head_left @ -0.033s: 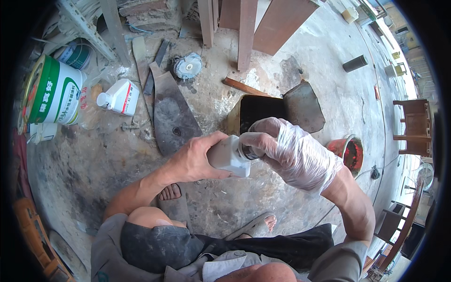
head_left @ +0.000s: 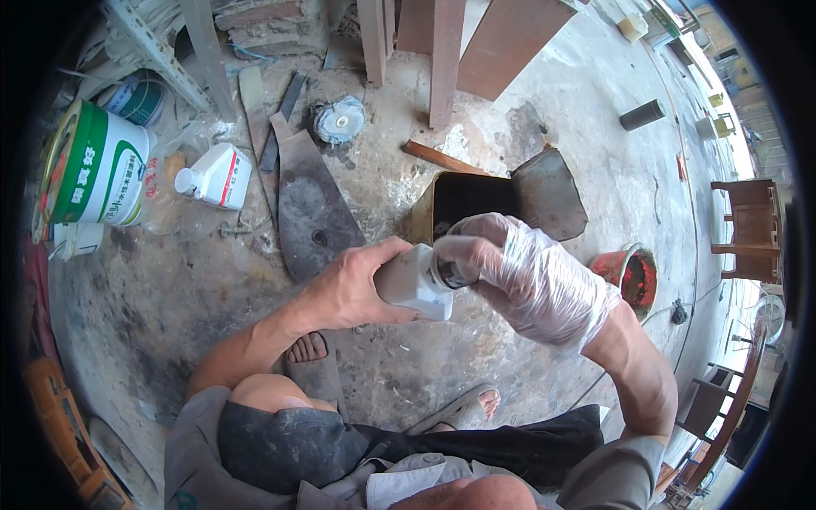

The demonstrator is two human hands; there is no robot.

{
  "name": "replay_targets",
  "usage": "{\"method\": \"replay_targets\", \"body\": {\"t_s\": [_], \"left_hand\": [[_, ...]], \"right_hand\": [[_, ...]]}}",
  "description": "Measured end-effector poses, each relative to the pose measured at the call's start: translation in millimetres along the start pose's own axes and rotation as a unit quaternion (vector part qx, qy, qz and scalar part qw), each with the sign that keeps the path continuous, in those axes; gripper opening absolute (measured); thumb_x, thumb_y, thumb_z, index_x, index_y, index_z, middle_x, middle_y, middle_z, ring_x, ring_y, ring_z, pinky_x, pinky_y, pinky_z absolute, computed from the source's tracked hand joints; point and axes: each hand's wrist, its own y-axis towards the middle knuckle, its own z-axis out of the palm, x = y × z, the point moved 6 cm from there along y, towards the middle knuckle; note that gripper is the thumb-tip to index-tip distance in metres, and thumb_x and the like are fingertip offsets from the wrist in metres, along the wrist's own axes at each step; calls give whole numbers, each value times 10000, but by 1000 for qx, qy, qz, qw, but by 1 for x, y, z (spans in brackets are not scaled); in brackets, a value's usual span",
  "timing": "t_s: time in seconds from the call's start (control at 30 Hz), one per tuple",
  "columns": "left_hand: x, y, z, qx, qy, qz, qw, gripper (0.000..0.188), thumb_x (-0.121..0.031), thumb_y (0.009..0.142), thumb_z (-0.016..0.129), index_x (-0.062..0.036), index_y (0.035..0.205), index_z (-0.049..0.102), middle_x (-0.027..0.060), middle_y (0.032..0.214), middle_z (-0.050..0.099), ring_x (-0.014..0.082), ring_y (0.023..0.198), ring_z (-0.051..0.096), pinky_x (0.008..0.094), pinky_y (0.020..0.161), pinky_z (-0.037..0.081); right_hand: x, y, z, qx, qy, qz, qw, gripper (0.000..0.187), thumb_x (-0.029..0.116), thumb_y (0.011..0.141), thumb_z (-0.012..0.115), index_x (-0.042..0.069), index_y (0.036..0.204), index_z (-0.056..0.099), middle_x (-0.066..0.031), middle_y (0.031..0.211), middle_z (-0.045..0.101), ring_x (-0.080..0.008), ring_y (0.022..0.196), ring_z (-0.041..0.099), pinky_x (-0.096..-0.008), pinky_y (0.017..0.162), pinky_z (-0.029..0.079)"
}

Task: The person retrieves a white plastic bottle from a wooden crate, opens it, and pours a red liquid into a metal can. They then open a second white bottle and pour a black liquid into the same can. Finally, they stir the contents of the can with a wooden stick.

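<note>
My left hand (head_left: 353, 287) is closed round the body of a white plastic bottle (head_left: 415, 289), which lies on its side with its neck to the right. A clear, crinkled plastic glove covers my right hand (head_left: 540, 276). Its fingers are wrapped about the dark-stained cap (head_left: 448, 270) at the bottle's neck, hiding most of it. Just beyond the hands stands a square metal can (head_left: 421, 217) with a dark inside, its top cut and the metal flap (head_left: 548, 195) bent out to the right.
A red-rimmed pot (head_left: 625, 276) stands on the right. To the left are a green-and-white bucket (head_left: 102, 170) and another white bottle (head_left: 217, 176). A dark curved board (head_left: 314, 204) and a wrapped round bundle (head_left: 340, 121) lie ahead, below wooden legs (head_left: 446, 68).
The gloved fingers of my right hand have shifted slightly at the cap. The bottle and my left hand stay in place.
</note>
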Motion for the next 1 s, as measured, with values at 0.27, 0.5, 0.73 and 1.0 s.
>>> {"method": "replay_targets", "body": {"t_s": [0.27, 0.5, 0.73, 1.0], "left_hand": [[-7, -2, 0, 14, 38, -25, 999, 702, -251, 670, 909, -45, 1263, 595, 160, 1113, 702, 276, 1047, 693, 384, 926, 532], [-6, 0, 1, 23, 26, -27, 999, 717, -259, 668, 909, -46, 1272, 586, 165, 1106, 704, 279, 1042, 695, 388, 922, 532], [1, -3, -3, 24, 31, -33, 999, 732, -264, 658, 908, -27, 1268, 581, 184, 1096, 703, 279, 1024, 701, 381, 922, 533], [-2, 1, -13, 53, 12, -65, 996, 792, -271, 638, 899, -8, 1308, 568, 157, 1141, 693, 235, 1057, 670, 349, 948, 505]], "right_hand": [[-6, -4, -2, 96, 0, 143, 985, 436, 173, 855, 767, 27, 1218, 572, -163, 1006, 657, -344, 905, 674, -425, 707, 537], [0, -6, -1, 41, -34, 90, 995, 528, 175, 810, 803, 31, 1258, 562, -157, 958, 638, -363, 818, 661, -428, 680, 540], [4, 0, -29, -64, -57, 31, 996, 532, -35, 791, 771, 61, 1272, 566, -107, 1024, 660, -239, 932, 705, -345, 798, 587], [-46, -48, 1, -162, 184, 179, 953, 531, -82, 885, 610, 57, 1381, 481, -56, 1136, 566, -124, 965, 592, -293, 882, 525]]}}
